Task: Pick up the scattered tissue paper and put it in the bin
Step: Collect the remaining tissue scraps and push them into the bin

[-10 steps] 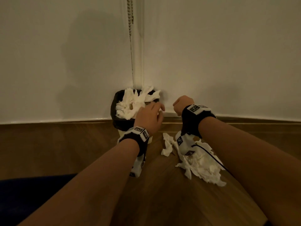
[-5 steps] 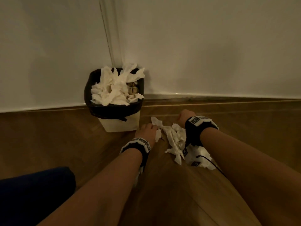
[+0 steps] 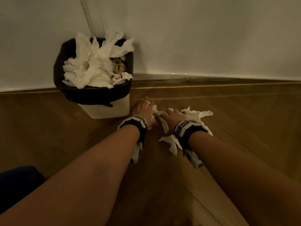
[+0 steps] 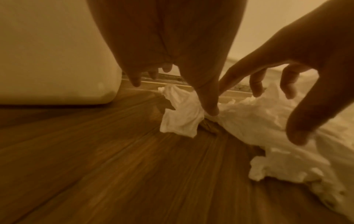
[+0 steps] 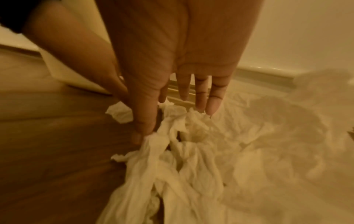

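A dark blue shape point(image 3: 17, 185) sits at the lower left edge of the head view. Further right, the bin point(image 3: 107, 110) stands on the wooden floor point(image 3: 65, 128) in the corner where the walls point(image 3: 211, 38) meet; its black liner point(image 3: 91, 95) folds over the rim, and crumpled tissue in the bin point(image 3: 91, 69) is heaped above the top.

Just right of the bin's base, the left hand point(image 3: 144, 108) reaches down to the floor, its grip loosely spread with fingers extended; the thumb tip point(image 4: 211, 109) touches a small tissue scrap point(image 4: 180, 118), but nothing is closed around it.

Beside it, the right hand point(image 3: 172, 117) is lowered onto the scattered tissue paper point(image 3: 197, 113), which lies on the floor near the bin and spreads out to the right and under the wrist. Its grip is open too, fingers point(image 5: 212, 100) straight and pointing down with the tips on the crumpled pile, the thumb at the pile's left edge. The two hands nearly meet over the paper. Both wrists wear black bands point(image 3: 187, 128) with white markers.
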Available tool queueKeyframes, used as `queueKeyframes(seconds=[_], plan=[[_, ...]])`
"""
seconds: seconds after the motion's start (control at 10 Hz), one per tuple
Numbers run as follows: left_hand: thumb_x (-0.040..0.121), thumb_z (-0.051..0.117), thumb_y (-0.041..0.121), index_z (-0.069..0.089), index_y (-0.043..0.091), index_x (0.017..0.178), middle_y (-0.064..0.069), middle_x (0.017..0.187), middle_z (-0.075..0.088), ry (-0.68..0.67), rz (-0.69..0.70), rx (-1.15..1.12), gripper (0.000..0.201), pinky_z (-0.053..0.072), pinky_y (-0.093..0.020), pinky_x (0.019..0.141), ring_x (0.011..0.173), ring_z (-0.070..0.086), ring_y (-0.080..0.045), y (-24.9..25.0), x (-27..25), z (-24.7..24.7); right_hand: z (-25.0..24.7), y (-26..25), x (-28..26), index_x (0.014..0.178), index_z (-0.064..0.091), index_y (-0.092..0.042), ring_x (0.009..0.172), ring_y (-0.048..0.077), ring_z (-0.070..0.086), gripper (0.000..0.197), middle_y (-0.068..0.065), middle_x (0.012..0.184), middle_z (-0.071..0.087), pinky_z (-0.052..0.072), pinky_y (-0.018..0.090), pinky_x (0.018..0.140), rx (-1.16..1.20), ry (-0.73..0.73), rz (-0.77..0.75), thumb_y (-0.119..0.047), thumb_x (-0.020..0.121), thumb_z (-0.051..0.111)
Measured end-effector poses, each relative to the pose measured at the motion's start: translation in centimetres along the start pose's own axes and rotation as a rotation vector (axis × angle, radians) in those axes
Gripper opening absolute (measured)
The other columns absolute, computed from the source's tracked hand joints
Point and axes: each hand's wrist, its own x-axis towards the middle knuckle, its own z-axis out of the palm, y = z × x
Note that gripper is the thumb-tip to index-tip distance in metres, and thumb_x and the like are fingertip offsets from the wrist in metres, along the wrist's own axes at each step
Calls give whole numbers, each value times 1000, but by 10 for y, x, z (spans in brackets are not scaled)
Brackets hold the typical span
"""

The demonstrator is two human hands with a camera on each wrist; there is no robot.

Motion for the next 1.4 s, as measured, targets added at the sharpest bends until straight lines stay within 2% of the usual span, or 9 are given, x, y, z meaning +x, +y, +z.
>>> queueKeyframes(seconds=[0.2,0.3,0.5,0.7,0.9,1.1,1.2,1.3,1.4], plan=[[89,55,35,29,24,144,-4,157,7,12,44,-10,62,25,-43,113,140,20,-29,-2,1,19,22,-5,5,144,23,-26,126,32,33,84,8,137,38,43,43,91,64,-38,-34,-33,76,73],[94,50,23,40,13,135,-6,143,31,92,66,57,44,37,-38,104,129,32,-27,-1,-3,29,27,-7,7,144,26,-21,129,33,30,59,12,137,37,41,43,97,51,-33,12,-22,91,52],[91,45,4,48,13,115,-10,127,42,77,113,40,26,37,-31,89,115,39,-25,-4,-7,37,15,-5,9,145,28,-15,130,30,41,59,13,145,37,37,39,106,201,-87,133,-26,92,52],[91,43,5,41,16,127,-12,135,33,78,-38,-170,38,39,-29,77,102,52,-30,-7,-21,30,2,16,-12,104,69,-16,105,22,58,18,5,110,65,39,24,78,701,221,325,-17,86,63],[92,50,13,42,14,126,-14,133,41,72,-103,-210,35,43,-34,86,112,51,-30,0,-36,13,-19,21,-33,117,62,-19,97,17,55,33,7,115,60,42,24,79,1203,526,373,-7,86,63],[92,51,9,51,12,112,-13,128,39,194,-62,-212,20,45,-35,91,106,53,-30,13,-62,-17,-32,23,-63,116,63,-18,96,25,60,35,11,119,61,52,31,75,1768,496,480,3,92,49],[92,50,5,59,13,105,-14,128,38,226,-37,-194,18,45,-35,94,104,54,-29,19,-76,-32,-41,23,-78,131,53,-21,115,28,53,42,12,136,51,45,39,101,1855,412,507,-2,95,46],[91,50,0,62,9,109,-17,131,45,214,-23,-213,23,44,-30,94,110,54,-29,29,-88,-51,-54,22,-92,143,31,-25,136,25,35,45,9,152,29,41,30,99,1822,372,492,-17,100,40],[94,42,1,55,6,114,-16,123,55,223,-7,-197,24,41,-30,86,110,53,-29,36,-102,-65,-65,17,-114,140,36,-14,136,31,36,40,16,149,34,47,21,74,2080,375,408,-16,101,36]])
